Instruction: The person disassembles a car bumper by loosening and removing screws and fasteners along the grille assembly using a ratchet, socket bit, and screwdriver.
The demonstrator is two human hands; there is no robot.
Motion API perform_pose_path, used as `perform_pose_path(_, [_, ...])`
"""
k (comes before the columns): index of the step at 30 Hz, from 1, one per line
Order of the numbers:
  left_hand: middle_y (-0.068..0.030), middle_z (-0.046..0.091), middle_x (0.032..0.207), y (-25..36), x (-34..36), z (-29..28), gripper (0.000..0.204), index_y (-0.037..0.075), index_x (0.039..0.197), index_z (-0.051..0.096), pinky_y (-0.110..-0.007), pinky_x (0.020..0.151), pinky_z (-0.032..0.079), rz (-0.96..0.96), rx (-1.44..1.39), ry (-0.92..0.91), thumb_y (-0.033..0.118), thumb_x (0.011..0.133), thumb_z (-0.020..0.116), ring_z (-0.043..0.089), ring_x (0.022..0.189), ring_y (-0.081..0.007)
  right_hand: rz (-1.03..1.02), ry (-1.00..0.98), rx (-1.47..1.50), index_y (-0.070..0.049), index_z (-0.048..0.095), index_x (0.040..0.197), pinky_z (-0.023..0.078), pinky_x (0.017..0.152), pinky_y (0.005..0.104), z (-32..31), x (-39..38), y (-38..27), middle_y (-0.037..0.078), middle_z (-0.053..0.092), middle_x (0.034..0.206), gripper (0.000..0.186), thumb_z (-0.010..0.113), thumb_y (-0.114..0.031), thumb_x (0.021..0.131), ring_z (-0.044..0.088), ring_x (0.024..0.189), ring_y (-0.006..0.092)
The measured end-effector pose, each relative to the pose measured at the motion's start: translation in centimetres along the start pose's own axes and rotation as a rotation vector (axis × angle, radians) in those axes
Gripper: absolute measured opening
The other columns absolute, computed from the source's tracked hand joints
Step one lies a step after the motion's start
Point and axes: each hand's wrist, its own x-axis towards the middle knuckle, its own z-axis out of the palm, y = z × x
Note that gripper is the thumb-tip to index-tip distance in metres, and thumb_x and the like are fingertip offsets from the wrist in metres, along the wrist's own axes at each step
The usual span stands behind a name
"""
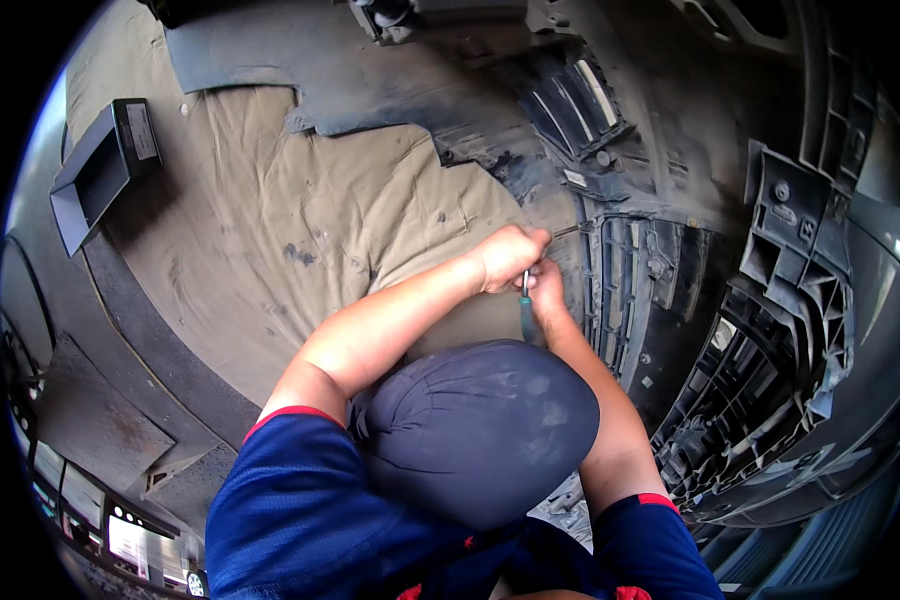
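My left hand [510, 257] is closed, its knuckles up, beside the dark ribbed plastic part [615, 285]. Just below it and touching or nearly touching, my right hand [547, 292] has its fingers curled in. A screwdriver [526, 308] with a teal handle sticks out of the right hand's fingers, handle toward me, its thin metal shaft running up between the two hands. Whatever the left fingertips pinch is hidden. Both hands are over the edge of a crumpled tan cloth [370, 200], near where it meets the dirty dark plastic panel.
A dark open box [110, 175] lies on the cloth's left side. A vented black plastic piece [575, 108] rests beyond my hands. On the right stands a large black latticed car part [770, 330]. My raised knee [480, 425] is close below my hands. A flat dark sheet [100, 415] lies lower left.
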Motion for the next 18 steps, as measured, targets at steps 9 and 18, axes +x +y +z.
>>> perform_pose_path(9, [-0.0148,0.065,0.071,-0.2,-0.1,-0.8,0.035,-0.001,0.08,0.066,-0.039,0.055,0.051,0.282,0.611,0.135,0.025,0.098,0.051,0.066,0.068,-0.0176,-0.103,0.421,-0.903,0.0,0.062,0.117,0.05,0.074,0.024,4.8,-1.8,-0.5,0.004,0.066,0.102,0.022,0.057,-0.016,0.102,0.061,0.087,0.0097])
perform_pose_path(18, [-0.0145,0.067,0.074,-0.8,0.3,-1.2,0.035,-0.002,0.079,0.065,-0.039,0.059,0.051,0.814,1.06,0.261,0.025,0.098,0.055,0.068,0.073,-0.0168,-0.103,0.378,-1.026,0.0,0.064,0.116,0.053,0.076,0.0261,2.7,-0.6,0.0,0.006,0.07,0.099,0.026,0.059,-0.022,0.102,0.065,0.097,0.012])
